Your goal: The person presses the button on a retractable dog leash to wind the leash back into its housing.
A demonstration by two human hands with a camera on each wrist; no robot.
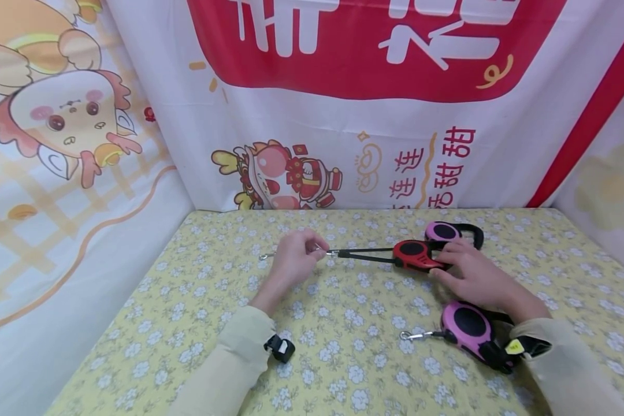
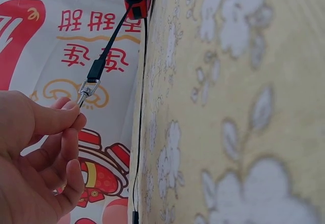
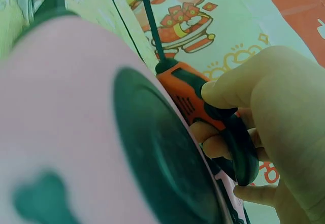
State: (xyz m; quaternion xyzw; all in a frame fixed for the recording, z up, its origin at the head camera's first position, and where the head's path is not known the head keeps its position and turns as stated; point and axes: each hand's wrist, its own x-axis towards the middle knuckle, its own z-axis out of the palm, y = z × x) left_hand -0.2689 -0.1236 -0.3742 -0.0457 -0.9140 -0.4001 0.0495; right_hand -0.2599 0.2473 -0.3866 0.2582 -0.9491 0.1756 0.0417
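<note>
A red and black retractable dog leash (image 1: 409,252) lies across the middle right of the table, some of its black strap drawn out to the left. My left hand (image 1: 295,254) pinches the metal snap hook (image 2: 84,96) at the strap's end between thumb and forefinger, and the strap is taut. My right hand (image 1: 470,270) grips the black handle (image 3: 241,150) of the red leash, thumb on its upper side. Nearer to me, beneath the right wrist, lies a pink and black retractable leash (image 1: 467,325) with its metal hook (image 1: 415,335) pointing left.
Behind the red leash is another pink and black leash (image 1: 444,231), partly covered. A metal clip (image 1: 264,256) lies left of my left hand. A thin black cord (image 2: 142,97) runs along the table. The flowered tabletop (image 1: 312,358) meets a printed cloth (image 1: 301,115) at the back.
</note>
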